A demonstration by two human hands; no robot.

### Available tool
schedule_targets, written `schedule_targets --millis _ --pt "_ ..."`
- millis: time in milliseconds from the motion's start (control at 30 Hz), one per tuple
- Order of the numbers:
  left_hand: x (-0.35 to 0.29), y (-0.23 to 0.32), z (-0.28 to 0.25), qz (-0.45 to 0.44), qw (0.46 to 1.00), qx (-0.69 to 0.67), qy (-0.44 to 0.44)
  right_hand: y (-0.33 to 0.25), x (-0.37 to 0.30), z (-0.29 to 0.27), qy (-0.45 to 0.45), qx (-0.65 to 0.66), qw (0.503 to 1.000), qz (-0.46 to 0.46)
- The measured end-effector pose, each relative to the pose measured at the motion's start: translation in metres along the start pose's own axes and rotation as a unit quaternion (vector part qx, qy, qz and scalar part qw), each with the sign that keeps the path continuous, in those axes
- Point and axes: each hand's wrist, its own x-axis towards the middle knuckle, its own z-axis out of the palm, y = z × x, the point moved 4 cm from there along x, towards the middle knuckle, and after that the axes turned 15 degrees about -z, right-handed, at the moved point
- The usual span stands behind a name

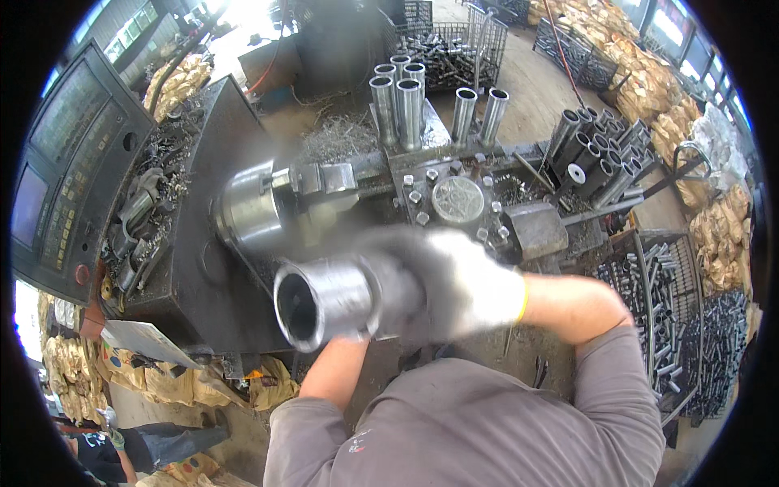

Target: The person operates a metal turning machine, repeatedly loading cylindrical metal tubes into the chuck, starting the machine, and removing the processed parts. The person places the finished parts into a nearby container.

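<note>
A short, thick-walled metal tube is held up close, its open end facing left. My right hand, in a white glove with dark, dirty fingers, is closed around the tube's right part; motion smears the fingers. My left forearm rises behind the tube, and the tube hides that hand, so its fingers cannot be made out. Beyond the tube is the lathe's round steel chuck. To the right of the chuck sits a square tool post with bolts around a round cap.
Upright tubes stand on the machine behind the tool post. More tubes are grouped at right. A control panel rises at left. Wire baskets of metal parts stand at right. Another person is at lower left.
</note>
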Motion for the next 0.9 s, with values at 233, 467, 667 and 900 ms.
schedule_targets --millis 233,467,667,900 --pt "-0.059 0.016 -0.05 0.057 0.976 0.155 0.14 0.223 0.08 -0.075 -0.177 -0.528 0.826 -0.088" --pt "-0.158 -0.094 -0.19 -0.064 0.948 -0.069 0.305 0.341 0.084 -0.002 -0.384 -0.215 0.89 0.116" --pt "-0.2 -0.112 -0.219 -0.069 0.915 -0.177 0.355 0.346 0.096 0.031 -0.386 -0.191 0.895 0.117" --pt "-0.196 -0.054 -0.237 0.073 0.879 -0.225 0.415 0.364 0.075 -0.015 -0.554 -0.136 0.779 0.26"
